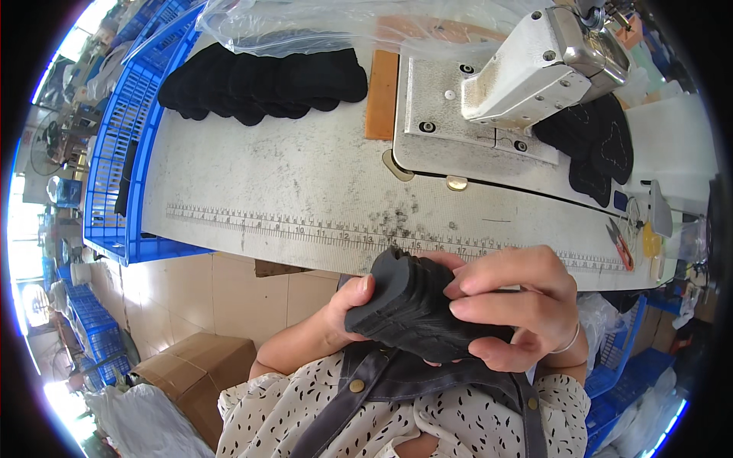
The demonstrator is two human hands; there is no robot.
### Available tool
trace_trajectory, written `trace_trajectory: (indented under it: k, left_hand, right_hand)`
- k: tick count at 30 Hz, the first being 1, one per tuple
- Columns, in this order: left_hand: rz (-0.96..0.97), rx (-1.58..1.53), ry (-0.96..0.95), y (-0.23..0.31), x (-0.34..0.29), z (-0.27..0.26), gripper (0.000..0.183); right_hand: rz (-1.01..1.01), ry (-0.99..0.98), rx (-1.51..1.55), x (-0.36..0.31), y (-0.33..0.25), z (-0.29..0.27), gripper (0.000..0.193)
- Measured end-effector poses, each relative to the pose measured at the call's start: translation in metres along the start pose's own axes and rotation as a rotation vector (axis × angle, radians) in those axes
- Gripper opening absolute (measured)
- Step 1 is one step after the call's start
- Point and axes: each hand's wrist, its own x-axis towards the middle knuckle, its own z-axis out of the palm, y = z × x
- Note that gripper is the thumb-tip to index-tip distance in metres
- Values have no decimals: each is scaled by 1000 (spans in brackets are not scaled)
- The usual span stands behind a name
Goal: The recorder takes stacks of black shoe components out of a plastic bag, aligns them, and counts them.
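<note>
A thick stack of black fabric pieces [416, 309] is held up in front of my chest, just off the near edge of the table. My left hand [347, 305] is closed round its left end, the thumb on the near face and the other fingers mostly hidden behind it. From the right, my right hand [527, 301] bends its fingers onto the stack's upper right side, the fingertips pressed against the layers. More black fabric pieces [263, 80] lie overlapping in a row at the table's far left. Several others with light stitch lines [599, 145] rest right of the sewing machine [527, 72].
A ruler scale [305, 230] runs along the near part of the white worktable [259, 168]. Red-handled snips [622, 246] lie at its right end. A blue crate [114, 175] stands at the left, a cardboard box [195, 374] below. Clear plastic [305, 23] covers the far side.
</note>
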Motion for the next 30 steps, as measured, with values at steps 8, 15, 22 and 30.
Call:
trace_trajectory:
  k: [8,15,22,30]
  left_hand:
    - [-54,113,-26,5,-1,6,127]
    - [-49,97,6,0,-5,3,125]
    - [124,-249,-316,-9,8,-5,123]
    - [-24,120,26,-5,-9,-4,116]
  right_hand:
    - [-45,-78,-107,4,2,-6,32]
    - [-70,-87,-203,6,0,-5,32]
    - [-63,-89,-183,6,0,-4,32]
    - [-86,-78,-75,5,5,-1,26]
